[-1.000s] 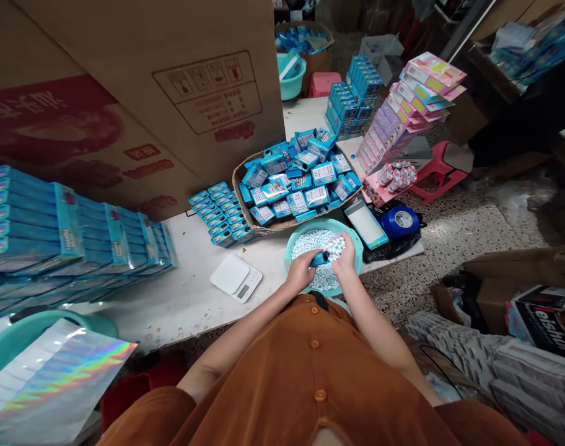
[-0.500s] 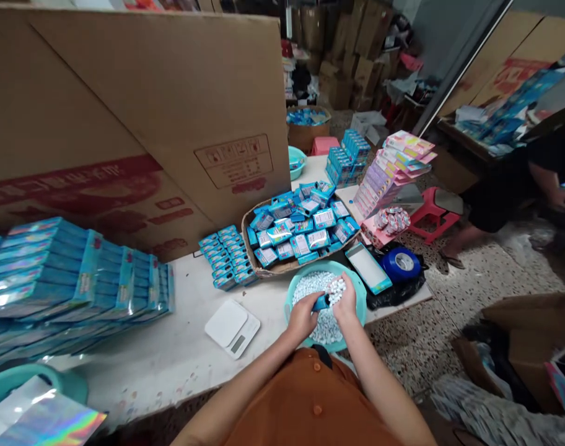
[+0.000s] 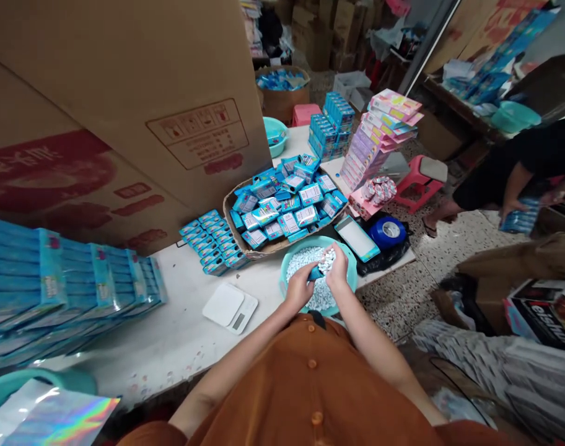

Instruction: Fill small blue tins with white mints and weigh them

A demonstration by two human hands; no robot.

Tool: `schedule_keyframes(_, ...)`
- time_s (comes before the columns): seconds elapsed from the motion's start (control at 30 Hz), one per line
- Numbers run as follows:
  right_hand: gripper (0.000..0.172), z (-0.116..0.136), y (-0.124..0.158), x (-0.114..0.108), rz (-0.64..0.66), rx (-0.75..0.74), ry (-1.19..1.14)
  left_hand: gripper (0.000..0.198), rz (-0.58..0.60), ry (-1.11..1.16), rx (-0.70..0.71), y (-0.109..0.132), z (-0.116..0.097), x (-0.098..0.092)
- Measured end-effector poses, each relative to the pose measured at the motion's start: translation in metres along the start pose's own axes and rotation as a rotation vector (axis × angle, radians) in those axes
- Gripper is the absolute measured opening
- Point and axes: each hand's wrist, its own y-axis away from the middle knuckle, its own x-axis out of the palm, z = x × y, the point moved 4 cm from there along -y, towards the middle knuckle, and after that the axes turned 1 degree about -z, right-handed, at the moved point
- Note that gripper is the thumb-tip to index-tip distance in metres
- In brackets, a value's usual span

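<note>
Over a teal basin [image 3: 286,267] full of small white candies [image 3: 305,257], my left hand [image 3: 300,287] is closed round a small blue box [image 3: 316,272]. My right hand [image 3: 337,269] is cupped and holds a heap of the white candies right at the box's open end. The two hands touch each other above the basin. The basin stands at the near edge of a white table [image 3: 184,328].
A cardboard tray of small blue boxes [image 3: 282,207] lies behind the basin, with a row of them [image 3: 210,241] to its left. A white kitchen scale [image 3: 230,308], a blue tape roll [image 3: 388,231] and stacked blue packs [image 3: 64,279] are near. Another person [image 3: 515,179] stands at the right.
My hands stay together over the basin with the box and the candies. The view has swung a little, so the person at the right shows more.
</note>
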Motion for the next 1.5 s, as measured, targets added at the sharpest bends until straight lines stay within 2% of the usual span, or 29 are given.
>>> schedule_keyframes(0.1,0.026,0.006,0.005,0.001,-0.138,-0.103,-0.006,0.056,0.003,0.007,0.025,0.0,-0.004,-0.001)
schedule_keyframes(0.3,0.026,0.006,0.009,0.007,-0.073,-0.081,0.009,0.05,-0.037,0.031,-0.076,0.001,-0.001,-0.002)
schedule_keyframes(0.43,0.026,0.007,0.01,0.005,-0.101,-0.168,0.064,0.049,-0.028,0.037,-0.062,0.003,0.0,-0.002)
schedule_keyframes(0.53,0.027,0.006,0.011,0.006,-0.099,-0.175,0.087,0.052,-0.016,0.054,-0.023,0.003,0.001,0.0)
schedule_keyframes(0.73,0.029,0.008,0.013,0.007,-0.118,-0.18,0.111,0.05,-0.03,0.132,-0.131,0.002,0.009,0.008)
schedule_keyframes(0.87,0.033,0.011,0.016,0.007,-0.123,-0.24,0.179,0.05,-0.029,0.111,-0.08,0.002,0.008,0.008)
schedule_keyframes(1.03,0.031,0.014,0.023,0.007,-0.116,-0.258,0.159,0.05,-0.022,0.109,-0.101,0.003,0.006,0.007)
schedule_keyframes(1.2,0.031,0.017,0.027,0.005,-0.139,-0.293,0.175,0.051,0.02,0.045,0.053,0.004,-0.005,0.004)
schedule_keyframes(1.37,0.032,0.017,0.027,0.006,-0.124,-0.289,0.136,0.048,-0.014,0.036,-0.022,0.003,-0.004,0.004)
schedule_keyframes(1.5,0.033,0.019,0.028,0.006,-0.138,-0.301,0.125,0.047,-0.011,0.011,0.02,0.003,-0.007,0.005)
